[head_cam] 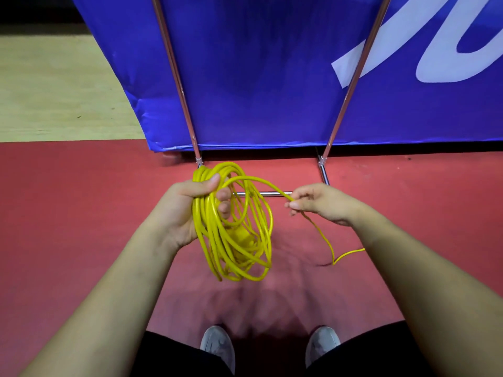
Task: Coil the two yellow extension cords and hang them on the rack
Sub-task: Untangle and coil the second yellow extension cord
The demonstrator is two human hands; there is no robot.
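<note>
Both bare forearms reach forward and down from the bottom corners of the view, and the hands meet above the red floor (81, 213). The left hand (187, 208) is turned palm inward. Its grip is closed tight round the top of the coiled yellow extension cord (234, 240), with the thumb laid over the bundle and the fingers wrapped round from the far side. The loops hang below the fist in mid-air, clear of the floor. The right hand (321, 202) is level with the left and a little apart, palm down. Its grip is a pinch of thumb and forefinger on a single strand that arcs over from the coil. Past the pinch the cord drops to the floor and bends away under the right forearm.

Counted:
- one cord in view, gathered in several loops
- two hands, both holding it
- two slanted chrome poles on the rack (178, 85), joined by one low crossbar (275, 193) just behind the coil
- one blue banner (258, 77) behind the rack
- two grey shoes (217, 346) at the bottom edge – toes pointing at the rack
</note>
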